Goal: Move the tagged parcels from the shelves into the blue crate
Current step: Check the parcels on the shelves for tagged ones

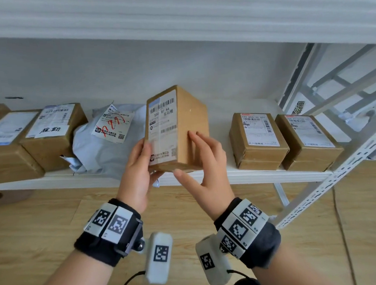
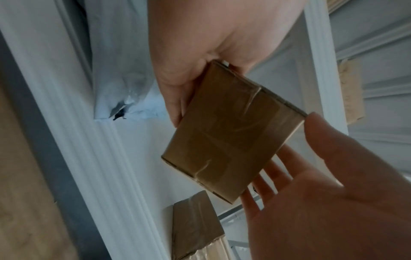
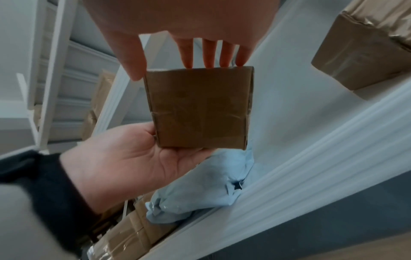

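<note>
A brown cardboard parcel [image 1: 181, 125] with a white shipping label stands upright just off the front edge of the white shelf [image 1: 261, 175]. My left hand [image 1: 151, 164] grips its lower left corner, thumb on the label face and palm under the bottom. My right hand [image 1: 192, 155] lies against the parcel's right side with straight fingers, thumb by the bottom edge. The left wrist view shows the taped underside of the parcel [image 2: 231, 137] between my left hand [image 2: 189, 73] and right hand [image 2: 311, 176]. From the right wrist, the parcel [image 3: 200, 109] sits in the left palm [image 3: 138, 154]. No blue crate is in view.
A grey poly bag [image 1: 108, 142] and two labelled boxes [image 1: 54, 135] [image 1: 6, 144] lie left on the shelf. Two more boxes [image 1: 257, 138] [image 1: 308, 141] sit right. An upper shelf board [image 1: 175, 15] hangs overhead. A perforated metal upright [image 1: 349, 161] slants at right, over wooden floor.
</note>
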`<state>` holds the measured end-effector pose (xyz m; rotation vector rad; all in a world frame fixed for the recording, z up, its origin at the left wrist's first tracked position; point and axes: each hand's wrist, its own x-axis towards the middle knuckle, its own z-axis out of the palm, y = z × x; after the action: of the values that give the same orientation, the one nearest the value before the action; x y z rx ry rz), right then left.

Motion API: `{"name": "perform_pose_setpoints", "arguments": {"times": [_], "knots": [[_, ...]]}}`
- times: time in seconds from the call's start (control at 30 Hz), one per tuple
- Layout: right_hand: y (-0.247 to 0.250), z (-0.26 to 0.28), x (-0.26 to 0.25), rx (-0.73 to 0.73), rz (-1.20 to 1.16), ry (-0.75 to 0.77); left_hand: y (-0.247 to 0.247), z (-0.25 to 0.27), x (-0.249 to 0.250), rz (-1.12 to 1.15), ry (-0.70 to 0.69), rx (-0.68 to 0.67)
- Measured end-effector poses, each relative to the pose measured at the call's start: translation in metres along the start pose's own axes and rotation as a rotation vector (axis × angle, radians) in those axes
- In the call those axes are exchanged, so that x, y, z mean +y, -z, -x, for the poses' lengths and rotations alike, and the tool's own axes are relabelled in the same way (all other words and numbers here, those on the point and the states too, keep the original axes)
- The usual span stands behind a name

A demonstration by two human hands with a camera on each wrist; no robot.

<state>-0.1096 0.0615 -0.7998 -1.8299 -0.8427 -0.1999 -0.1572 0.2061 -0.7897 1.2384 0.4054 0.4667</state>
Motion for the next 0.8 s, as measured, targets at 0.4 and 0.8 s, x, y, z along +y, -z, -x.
{"name": "perform_pose_setpoints", "arguments": {"times": [0.4, 0.8], "knots": [[-0.004, 0.006, 0.001, 0.031, 0.162, 0.079, 0.003, 0.001, -0.001, 0.082, 0.083, -0.039], [0.017, -0.025, 0.005, 0.077, -0.033, -0.143, -0.007, 0.005, 0.033, -0.200, -0.087, -0.123]]}}
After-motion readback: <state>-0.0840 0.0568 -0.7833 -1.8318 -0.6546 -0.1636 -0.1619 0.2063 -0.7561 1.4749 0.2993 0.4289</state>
